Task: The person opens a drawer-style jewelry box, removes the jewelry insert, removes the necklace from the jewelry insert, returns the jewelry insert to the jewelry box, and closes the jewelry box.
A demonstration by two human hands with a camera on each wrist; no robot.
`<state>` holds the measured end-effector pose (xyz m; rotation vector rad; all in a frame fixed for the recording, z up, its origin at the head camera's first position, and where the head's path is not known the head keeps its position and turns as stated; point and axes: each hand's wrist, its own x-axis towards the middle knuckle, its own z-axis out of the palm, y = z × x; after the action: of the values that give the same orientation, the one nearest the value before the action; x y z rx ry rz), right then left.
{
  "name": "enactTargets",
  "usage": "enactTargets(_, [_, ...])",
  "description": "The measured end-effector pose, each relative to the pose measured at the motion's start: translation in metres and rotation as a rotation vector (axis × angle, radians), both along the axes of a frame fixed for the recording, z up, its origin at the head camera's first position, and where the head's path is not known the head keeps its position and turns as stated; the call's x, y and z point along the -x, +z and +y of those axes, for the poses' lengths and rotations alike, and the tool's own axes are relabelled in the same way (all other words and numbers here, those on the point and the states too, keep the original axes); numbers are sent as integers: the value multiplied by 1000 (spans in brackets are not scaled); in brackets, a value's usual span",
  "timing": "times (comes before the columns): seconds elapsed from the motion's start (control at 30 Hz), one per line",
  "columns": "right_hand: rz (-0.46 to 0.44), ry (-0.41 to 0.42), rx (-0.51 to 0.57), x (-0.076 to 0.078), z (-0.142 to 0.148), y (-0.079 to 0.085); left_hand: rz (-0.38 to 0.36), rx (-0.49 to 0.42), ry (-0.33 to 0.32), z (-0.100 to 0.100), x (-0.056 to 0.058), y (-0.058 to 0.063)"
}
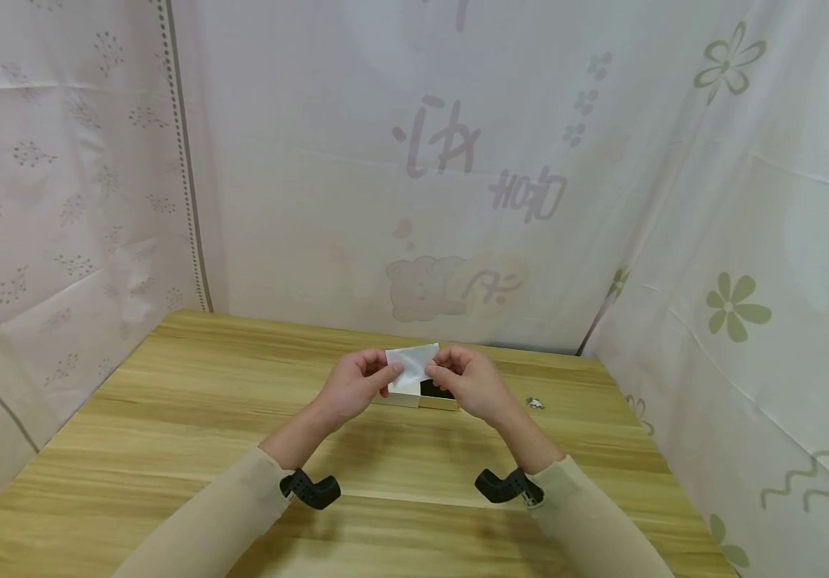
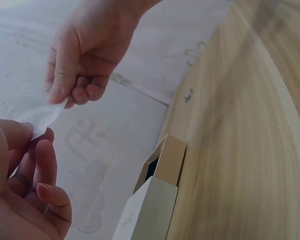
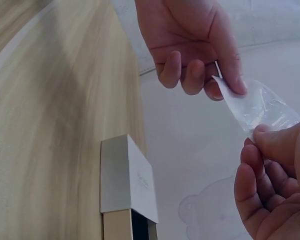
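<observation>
A small, translucent white plastic bag (image 1: 412, 363) is stretched between both hands above the table. My left hand (image 1: 356, 383) pinches its left side between thumb and fingers, and my right hand (image 1: 477, 385) pinches the other side. In the right wrist view the bag (image 3: 260, 105) looks shiny and creased; whether anything is inside cannot be told. Beneath and behind the hands lies a box with a white sleeve (image 3: 115, 175) and a tan drawer (image 3: 117, 225) partly slid out to the right. The drawer's inside looks dark.
A small silvery object (image 1: 535, 403) lies on the wooden table (image 1: 226, 401), right of the box; its kind is too small to make out. Patterned pale curtains (image 1: 298, 201) stand along the table's back and sides. A dark camera mount (image 1: 310, 490) sits at each wrist.
</observation>
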<state>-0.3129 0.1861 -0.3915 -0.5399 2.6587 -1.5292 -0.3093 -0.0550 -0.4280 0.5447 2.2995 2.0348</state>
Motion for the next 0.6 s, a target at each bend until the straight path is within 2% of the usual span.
enactTargets(0.2, [-13, 24, 51, 3, 1, 1, 4, 8, 6, 0, 2, -2])
enactTargets(0.3, [8, 34, 80, 4, 2, -1, 2, 12, -8, 1, 3, -4])
enactTargets(0.43, [38, 28, 94, 3, 2, 0, 3, 21, -33, 1, 2, -5])
enactTargets(0.6, [13, 8, 117, 1, 0, 1, -1, 35, -49, 1, 0, -5])
